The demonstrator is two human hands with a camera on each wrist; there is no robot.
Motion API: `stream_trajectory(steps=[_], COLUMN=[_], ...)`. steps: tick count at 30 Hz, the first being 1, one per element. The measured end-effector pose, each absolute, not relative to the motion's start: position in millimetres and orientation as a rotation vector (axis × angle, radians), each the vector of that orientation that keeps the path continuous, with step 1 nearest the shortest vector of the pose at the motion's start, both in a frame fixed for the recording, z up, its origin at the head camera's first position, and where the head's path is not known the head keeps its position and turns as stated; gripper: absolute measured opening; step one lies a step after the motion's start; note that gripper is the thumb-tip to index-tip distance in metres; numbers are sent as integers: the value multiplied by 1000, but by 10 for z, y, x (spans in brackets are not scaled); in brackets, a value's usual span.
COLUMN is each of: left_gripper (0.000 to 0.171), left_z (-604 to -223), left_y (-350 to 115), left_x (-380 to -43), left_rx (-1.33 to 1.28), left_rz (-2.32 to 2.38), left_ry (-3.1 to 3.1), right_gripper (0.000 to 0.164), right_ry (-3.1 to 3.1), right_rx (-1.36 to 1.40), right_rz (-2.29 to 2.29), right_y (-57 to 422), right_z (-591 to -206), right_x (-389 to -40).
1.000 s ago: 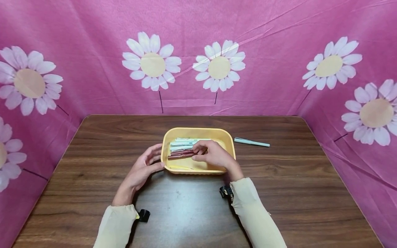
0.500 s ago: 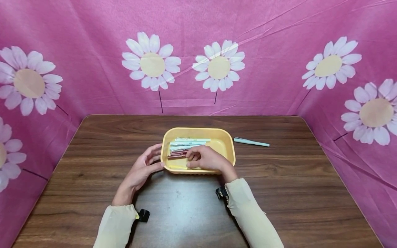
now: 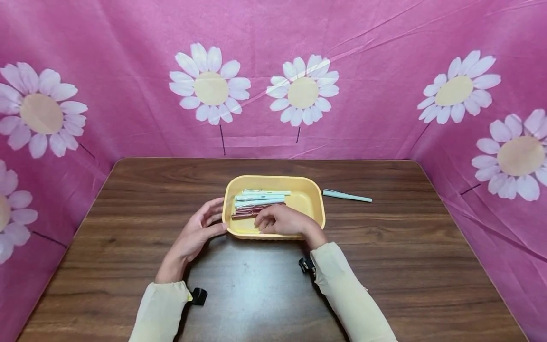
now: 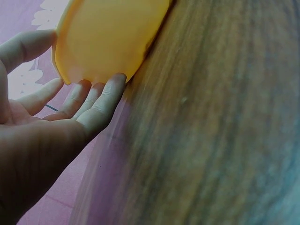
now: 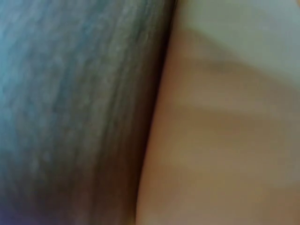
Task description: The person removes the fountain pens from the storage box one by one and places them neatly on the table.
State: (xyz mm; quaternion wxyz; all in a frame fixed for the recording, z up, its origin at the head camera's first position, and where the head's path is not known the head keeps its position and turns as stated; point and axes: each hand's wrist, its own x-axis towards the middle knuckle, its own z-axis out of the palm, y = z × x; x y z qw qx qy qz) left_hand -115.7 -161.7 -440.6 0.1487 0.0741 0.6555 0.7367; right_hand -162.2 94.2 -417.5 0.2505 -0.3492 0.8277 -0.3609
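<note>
A yellow plastic bin [image 3: 316, 213] stands on the table, with pens lying in its left half. Several light blue pens [image 3: 262, 197] lie at the back, dark red pens [image 3: 243, 215] in front of them, and a yellow pen [image 3: 247, 232] along the near wall. My left hand [image 3: 194, 235] rests against the bin's left end, fingers and thumb spread; in the left wrist view the fingertips touch its yellow wall [image 4: 110, 40]. My right hand [image 3: 284, 221] reaches inside, fingers bent down at the yellow pen's right end. Its fingertips are hidden; I cannot tell whether they pinch the pen.
One light blue pen [image 3: 347, 195] lies on the wooden table [image 3: 384, 256] to the right of the bin. Pink cloth [image 3: 256, 28] with printed daisies hangs behind the table and along both sides. The right wrist view holds mainly my wrist [image 5: 220, 140] and blurred table.
My right hand has moved left and nearer to me, from the dark red pens to the yellow pen, and sits a little lower. The left hand stays at the bin's end.
</note>
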Motion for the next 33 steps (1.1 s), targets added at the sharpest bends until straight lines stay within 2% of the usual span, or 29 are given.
stream_trajectory(steps=[33], left_gripper=[70], left_z=[-4385], left_y=[-1612], left_x=[-1152], left_rx=[227], left_rz=[2122], left_ry=[1878], right_gripper=[16], right_ry=[2390], right_rx=[-867], right_rz=[-993], right_y=[954], right_z=[-4177], right_x=[-1636])
